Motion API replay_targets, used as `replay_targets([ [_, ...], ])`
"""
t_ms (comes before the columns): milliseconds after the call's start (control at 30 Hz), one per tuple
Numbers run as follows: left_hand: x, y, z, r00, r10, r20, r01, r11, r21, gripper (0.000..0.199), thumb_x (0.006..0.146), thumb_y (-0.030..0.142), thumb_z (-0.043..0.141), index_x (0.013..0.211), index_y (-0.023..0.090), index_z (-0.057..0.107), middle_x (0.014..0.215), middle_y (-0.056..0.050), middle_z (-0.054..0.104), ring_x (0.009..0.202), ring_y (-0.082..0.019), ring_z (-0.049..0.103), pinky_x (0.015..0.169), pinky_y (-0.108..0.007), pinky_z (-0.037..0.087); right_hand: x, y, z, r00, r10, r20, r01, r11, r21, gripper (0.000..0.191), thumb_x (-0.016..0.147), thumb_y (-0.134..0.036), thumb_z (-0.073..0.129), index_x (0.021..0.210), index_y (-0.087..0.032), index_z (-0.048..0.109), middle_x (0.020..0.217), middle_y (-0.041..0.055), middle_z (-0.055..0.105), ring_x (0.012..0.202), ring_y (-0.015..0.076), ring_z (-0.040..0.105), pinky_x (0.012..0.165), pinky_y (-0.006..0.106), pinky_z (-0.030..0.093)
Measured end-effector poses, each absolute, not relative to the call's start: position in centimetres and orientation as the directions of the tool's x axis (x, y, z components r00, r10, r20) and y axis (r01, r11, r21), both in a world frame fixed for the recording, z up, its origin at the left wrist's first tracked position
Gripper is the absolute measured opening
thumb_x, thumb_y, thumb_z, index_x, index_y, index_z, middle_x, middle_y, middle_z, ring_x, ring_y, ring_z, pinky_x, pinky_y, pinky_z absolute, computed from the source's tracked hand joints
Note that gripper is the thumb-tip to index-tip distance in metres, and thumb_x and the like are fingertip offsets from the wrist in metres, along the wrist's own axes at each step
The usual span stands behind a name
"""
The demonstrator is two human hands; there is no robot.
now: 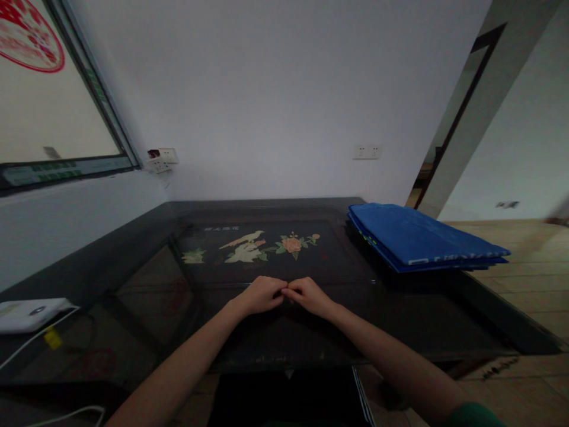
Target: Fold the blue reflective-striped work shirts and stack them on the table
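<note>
- Head view: left hand (265,295) and right hand (311,295) meet fingertip to fingertip over the dark tabletop (306,341); each grip is curled together, with nothing visible inside.
- Blue folded stack (422,234) lies forward and right of them, untouched.
- White device (33,314) and cable (38,335) sit far left, outside the left forearm.

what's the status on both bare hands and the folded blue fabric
Left hand and right hand curled, touching, nothing visible held. Folded blue fabric untouched, right side of glossy black table. Flat white device far left, not between them.
</note>
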State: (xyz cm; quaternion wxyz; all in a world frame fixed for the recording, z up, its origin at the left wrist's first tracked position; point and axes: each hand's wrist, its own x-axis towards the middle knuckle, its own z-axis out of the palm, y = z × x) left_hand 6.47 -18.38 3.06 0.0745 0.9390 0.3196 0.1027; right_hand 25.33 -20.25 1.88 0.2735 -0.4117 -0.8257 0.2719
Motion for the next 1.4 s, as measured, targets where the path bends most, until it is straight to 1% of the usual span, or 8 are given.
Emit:
replay_targets([
  [133, 6.48, -18.41, 3.19, 0.772, 0.62, 0.139, 0.594, -0.782, 0.189, 0.01, 0.083, 0.018, 0.052, 0.082, 0.019, 0.061, 0.082, -0.003, 0.07, 0.077, -0.017, 0.065, 0.063, -0.023, 0.038, 25.31, -20.17, 1.86, -0.519, 0.821, 0.236, 0.532, 0.527, -0.663, 0.037, 0.091, -0.031, 0.052, 0.059, -0.015, 0.062, 0.057, -0.0006, 0.059, 0.056, 0.0107, 0.052, 0.057, 0.021, 0.031],
  [267, 6.51, -18.36, 3.11, 0.772, 0.62, 0.14, 0.591, -0.782, 0.199, 0.01, 0.083, 0.017, 0.052, 0.081, 0.019, 0.061, 0.08, -0.002, 0.069, 0.075, -0.017, 0.064, 0.062, -0.022, 0.037, 25.33, -20.1, 1.68, -0.519, 0.821, 0.236, 0.531, 0.527, -0.664, 0.036, 0.091, -0.031, 0.053, 0.059, -0.015, 0.062, 0.056, -0.0009, 0.058, 0.055, 0.0106, 0.051, 0.056, 0.021, 0.031],
  [467, 6.54, -18.36, 3.12, 0.777, 0.618, 0.122, 0.584, -0.779, 0.228, 0.012, 0.083, 0.016, 0.052, 0.086, 0.019, 0.063, 0.086, -0.003, 0.07, 0.08, -0.017, 0.065, 0.066, -0.021, 0.039, 25.32, -20.12, 1.61, -0.519, 0.823, 0.23, 0.535, 0.523, -0.664, 0.037, 0.091, -0.031, 0.053, 0.059, -0.015, 0.063, 0.057, -0.0007, 0.058, 0.056, 0.0105, 0.051, 0.057, 0.021, 0.031],
  [767, 6.53, -18.47, 3.29, 0.778, 0.615, 0.129, 0.584, -0.783, 0.213, 0.013, 0.083, 0.016, 0.051, 0.085, 0.019, 0.063, 0.084, -0.003, 0.07, 0.078, -0.017, 0.064, 0.064, -0.021, 0.039, 25.39, -20.27, 1.84, -0.521, 0.823, 0.226, 0.543, 0.524, -0.656, 0.036, 0.091, -0.031, 0.052, 0.061, -0.015, 0.065, 0.058, 0.0, 0.06, 0.057, 0.011, 0.052, 0.058, 0.021, 0.033],
  [967, 6.61, -18.44, 3.19, 0.774, 0.617, 0.145, 0.583, -0.783, 0.218, 0.013, 0.081, 0.015, 0.051, 0.083, 0.019, 0.063, 0.082, -0.003, 0.07, 0.076, -0.017, 0.064, 0.063, -0.021, 0.037, 25.31, -20.34, 2.0, -0.516, 0.83, 0.21, 0.555, 0.511, -0.656, 0.035, 0.09, -0.029, 0.053, 0.06, -0.015, 0.064, 0.057, -0.0004, 0.059, 0.056, 0.0111, 0.052, 0.057, 0.021, 0.033],
  [1400, 6.59, -18.42, 3.18, 0.775, 0.619, 0.126, 0.592, -0.781, 0.196, 0.012, 0.082, 0.016, 0.051, 0.084, 0.019, 0.063, 0.082, -0.003, 0.07, 0.076, -0.017, 0.064, 0.063, -0.021, 0.038, 25.33, -20.3, 1.92, -0.514, 0.831, 0.214, 0.562, 0.514, -0.648, 0.033, 0.09, -0.029, 0.054, 0.062, -0.015, 0.066, 0.059, 0.0002, 0.061, 0.058, 0.0112, 0.053, 0.058, 0.021, 0.032],
])
